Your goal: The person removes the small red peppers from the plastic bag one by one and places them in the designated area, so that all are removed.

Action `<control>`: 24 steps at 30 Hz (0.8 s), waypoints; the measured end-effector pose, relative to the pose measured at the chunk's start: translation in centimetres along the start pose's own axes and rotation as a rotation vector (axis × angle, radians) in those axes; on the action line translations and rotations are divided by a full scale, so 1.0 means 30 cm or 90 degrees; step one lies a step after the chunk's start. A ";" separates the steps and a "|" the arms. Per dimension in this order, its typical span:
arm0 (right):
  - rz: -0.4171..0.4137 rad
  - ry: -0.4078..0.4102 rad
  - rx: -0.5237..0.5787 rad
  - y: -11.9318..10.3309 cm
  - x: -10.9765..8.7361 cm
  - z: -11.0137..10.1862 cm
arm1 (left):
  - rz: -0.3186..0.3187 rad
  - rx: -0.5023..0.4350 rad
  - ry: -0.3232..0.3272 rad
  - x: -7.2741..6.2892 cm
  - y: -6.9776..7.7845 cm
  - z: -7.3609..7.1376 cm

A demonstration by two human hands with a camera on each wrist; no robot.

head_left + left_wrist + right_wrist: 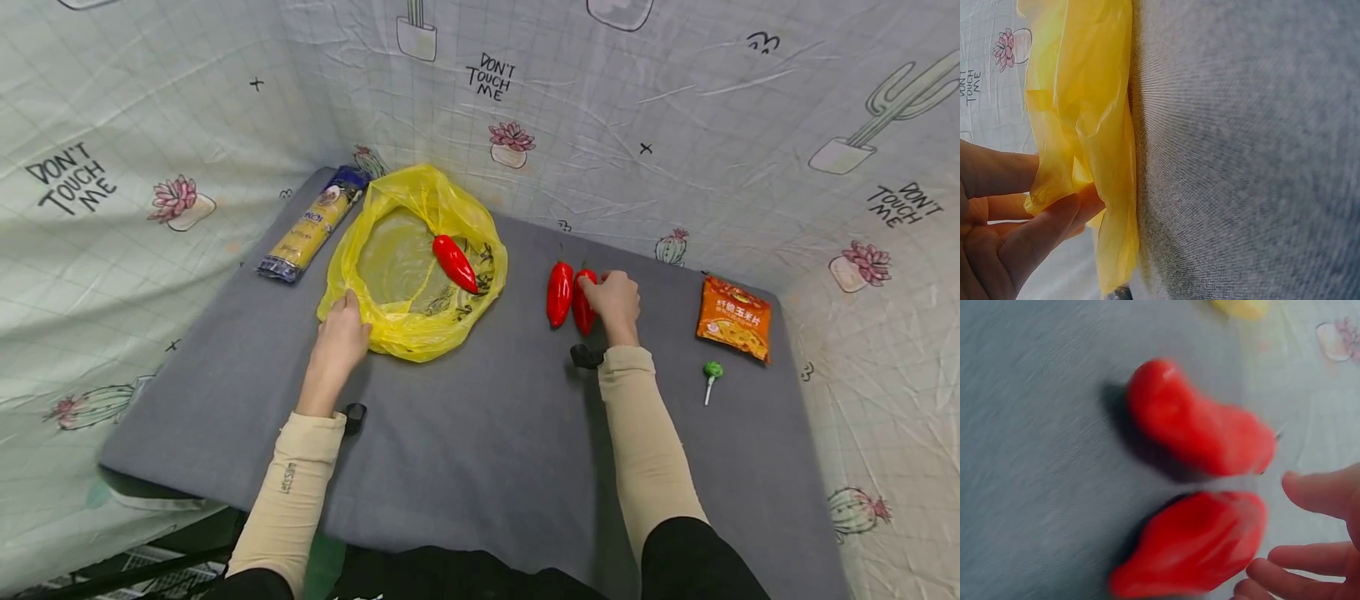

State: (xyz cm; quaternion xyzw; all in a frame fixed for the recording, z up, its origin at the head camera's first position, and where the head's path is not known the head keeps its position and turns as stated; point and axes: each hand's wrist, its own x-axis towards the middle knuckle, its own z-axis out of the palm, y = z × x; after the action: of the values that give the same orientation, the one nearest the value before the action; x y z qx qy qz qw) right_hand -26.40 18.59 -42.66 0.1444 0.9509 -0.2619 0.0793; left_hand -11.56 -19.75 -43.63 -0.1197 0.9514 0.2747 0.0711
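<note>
A yellow plastic bag (420, 337) lies with its mouth spread wide, and one red chili pepper (454, 264) rests inside it. At the bag's near left rim my left hand (341, 337) pinches the plastic; the left wrist view shows the thumb and fingers (1038, 240) on either side of a fold. Two more red peppers lie side by side: a left one (559, 294) and a right one (582, 310). My right hand (617, 304) is beside the right pepper. In the right wrist view, its thumb and fingers (1310, 559) are spread apart, with fingertips close to that pepper.
A blue and yellow packet (315, 225), apparently pasta, lies left of the bag. On the right are an orange snack packet (733, 318) and a green lollipop (712, 371). A printed curtain (570, 108) hangs around the grey table (480, 450).
</note>
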 end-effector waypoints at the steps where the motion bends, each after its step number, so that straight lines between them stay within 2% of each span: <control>1: -0.007 0.006 0.001 -0.013 0.001 -0.004 | -0.002 0.000 -0.002 0.000 0.000 -0.002; 7: -0.073 0.037 0.029 -0.106 -0.005 -0.005 | -0.006 -0.005 -0.011 -0.003 -0.002 -0.006; 15: -0.163 0.035 0.058 -0.258 -0.051 0.036 | 0.000 -0.005 -0.001 -0.017 -0.005 -0.001; 24: -0.241 -0.009 0.111 -0.469 -0.085 0.078 | 0.007 -0.004 0.015 -0.022 0.001 -0.002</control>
State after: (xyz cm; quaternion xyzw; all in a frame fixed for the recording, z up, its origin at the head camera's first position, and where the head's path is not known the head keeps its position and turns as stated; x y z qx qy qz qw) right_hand -28.26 5.20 -37.39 -0.0324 0.9343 -0.3542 0.0225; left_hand -10.94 -19.64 -43.42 -0.1179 0.9520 0.2764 0.0583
